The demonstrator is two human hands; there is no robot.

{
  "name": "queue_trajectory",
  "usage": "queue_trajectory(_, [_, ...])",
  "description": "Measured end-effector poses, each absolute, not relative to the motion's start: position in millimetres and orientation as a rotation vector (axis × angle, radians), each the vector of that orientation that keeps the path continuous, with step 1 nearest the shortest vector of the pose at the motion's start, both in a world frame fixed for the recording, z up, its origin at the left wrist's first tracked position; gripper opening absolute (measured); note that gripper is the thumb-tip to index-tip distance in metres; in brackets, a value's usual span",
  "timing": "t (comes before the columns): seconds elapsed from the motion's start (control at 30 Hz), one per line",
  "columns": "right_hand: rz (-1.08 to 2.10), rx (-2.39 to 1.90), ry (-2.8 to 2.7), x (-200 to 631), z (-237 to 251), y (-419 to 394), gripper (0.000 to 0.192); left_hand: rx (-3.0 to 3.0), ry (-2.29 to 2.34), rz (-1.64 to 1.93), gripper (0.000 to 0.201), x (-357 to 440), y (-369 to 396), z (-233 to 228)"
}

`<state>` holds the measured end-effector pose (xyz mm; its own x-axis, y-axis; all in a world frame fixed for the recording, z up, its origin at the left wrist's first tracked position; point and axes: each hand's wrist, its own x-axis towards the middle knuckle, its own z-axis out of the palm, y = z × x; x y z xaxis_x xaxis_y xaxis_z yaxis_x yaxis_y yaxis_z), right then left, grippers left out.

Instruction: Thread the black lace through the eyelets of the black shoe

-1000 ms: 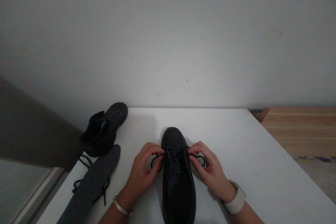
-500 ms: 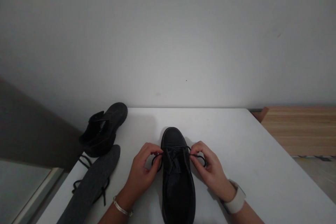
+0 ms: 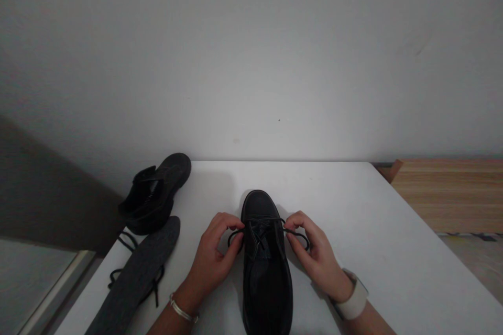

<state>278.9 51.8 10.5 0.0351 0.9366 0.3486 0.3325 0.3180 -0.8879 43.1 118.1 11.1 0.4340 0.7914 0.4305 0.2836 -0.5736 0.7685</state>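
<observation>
A black shoe (image 3: 266,272) lies on the white table (image 3: 373,251) with its toe pointing away from me. My left hand (image 3: 214,259) pinches the black lace (image 3: 234,234) on the shoe's left side. On the right side my right hand (image 3: 314,254) pinches the other end of the lace, which forms a loop there. Both hands rest on the table against the shoe. A thin bracelet sits on my left wrist and a white watch on my right.
A second black shoe (image 3: 155,193) lies at the table's far left corner. A grey insole (image 3: 135,277) lies along the left edge over a loose black lace (image 3: 126,243). A wooden surface (image 3: 451,193) stands to the right, a white wall behind.
Both hands have shifted only slightly, working the lace ends at the shoe's eyelets; the left loop looks a little tighter. The shoe has not moved.
</observation>
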Motion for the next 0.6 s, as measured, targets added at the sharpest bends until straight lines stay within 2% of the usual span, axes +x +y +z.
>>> queue_trajectory(0.6, [0.680,-1.222,-1.521,278.5,12.0,52.0,0.009,2.087,0.930,1.112,0.011,44.4,119.0,14.6])
